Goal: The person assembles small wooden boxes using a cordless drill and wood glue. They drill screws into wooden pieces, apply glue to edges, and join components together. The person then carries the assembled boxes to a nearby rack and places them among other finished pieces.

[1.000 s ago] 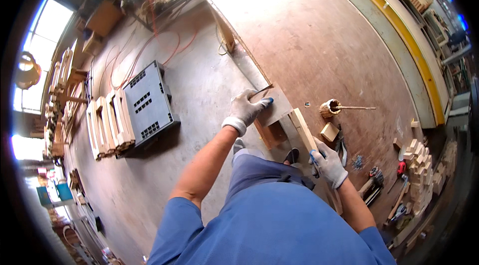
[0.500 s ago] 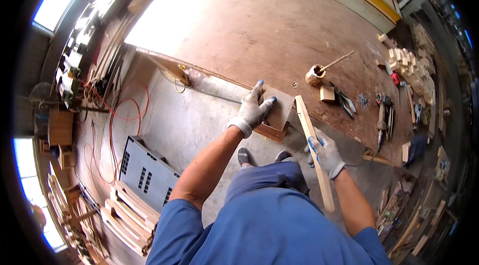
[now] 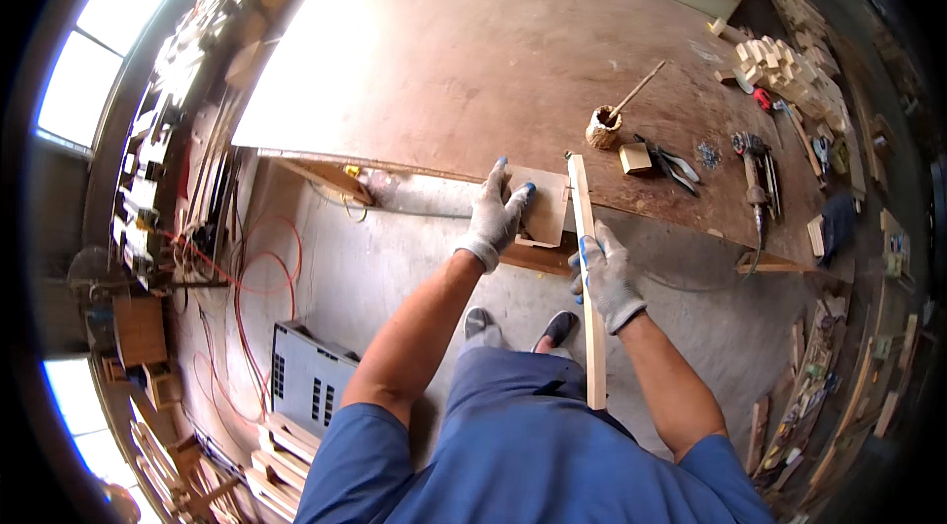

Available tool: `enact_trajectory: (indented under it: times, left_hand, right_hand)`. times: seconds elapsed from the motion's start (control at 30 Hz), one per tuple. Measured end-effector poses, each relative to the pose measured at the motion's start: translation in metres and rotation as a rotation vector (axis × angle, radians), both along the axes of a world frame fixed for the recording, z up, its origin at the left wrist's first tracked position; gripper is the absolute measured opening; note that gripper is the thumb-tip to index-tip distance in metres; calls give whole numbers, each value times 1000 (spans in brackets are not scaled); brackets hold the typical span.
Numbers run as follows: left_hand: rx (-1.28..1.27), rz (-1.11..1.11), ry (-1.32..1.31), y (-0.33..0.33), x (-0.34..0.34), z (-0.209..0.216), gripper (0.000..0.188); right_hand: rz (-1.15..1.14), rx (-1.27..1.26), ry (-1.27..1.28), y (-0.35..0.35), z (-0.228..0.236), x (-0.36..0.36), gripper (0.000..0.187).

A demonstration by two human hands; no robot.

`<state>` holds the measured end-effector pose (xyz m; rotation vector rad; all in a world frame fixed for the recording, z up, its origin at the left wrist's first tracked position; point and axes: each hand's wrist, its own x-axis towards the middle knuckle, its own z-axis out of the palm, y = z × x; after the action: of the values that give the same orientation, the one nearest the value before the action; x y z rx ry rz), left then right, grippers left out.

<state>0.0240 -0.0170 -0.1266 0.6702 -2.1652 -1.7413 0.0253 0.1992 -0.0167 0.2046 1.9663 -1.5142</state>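
In my gloved right hand (image 3: 609,279) is a long, pale wooden strip (image 3: 595,346), its fingers closed around the middle. The strip points away from me, its near end in front of my waist and its far end beside the table edge. There it is right against a flat, light brown board (image 3: 545,206) that juts out at the edge; whether they touch I cannot tell. My gloved left hand (image 3: 493,220) lies on the board's left side, thumb and forefinger stretched apart. Its other fingers are partly hidden.
On the wooden worktable (image 3: 473,60) stand a glue-crusted pot (image 3: 603,128) with a stick, a small wood block (image 3: 634,159), pliers (image 3: 677,169) and a corded power tool (image 3: 753,174). Stacked wood blocks (image 3: 784,70) lie farther right. A grey case (image 3: 308,376) and red hoses (image 3: 296,267) are on the left floor.
The strip has swung straighter, its far end coming left toward the board and its near end also moving left. My right hand shifted left with it. The left hand keeps its place on the board.
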Motion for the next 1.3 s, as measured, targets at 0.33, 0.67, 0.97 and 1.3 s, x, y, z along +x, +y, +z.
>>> enact_trajectory:
  times: [0.33,0.67,0.97,1.3]
  left_hand:
    - [-58,-80,-144,12,-3,36,78]
    - [-182,-92,-118,9,-1,35,77]
    - [-138,-113,-160,7,0,42,77]
    - [-152,-69,-146,13,0,35,76]
  right_hand:
    - [-122,139,65,-33,3,11,32]
    - [-159,207,70,-49,10,11,49]
    - [-99,325,212,-51,5,11,50]
    - [-1,546,474,-24,-25,77,42]
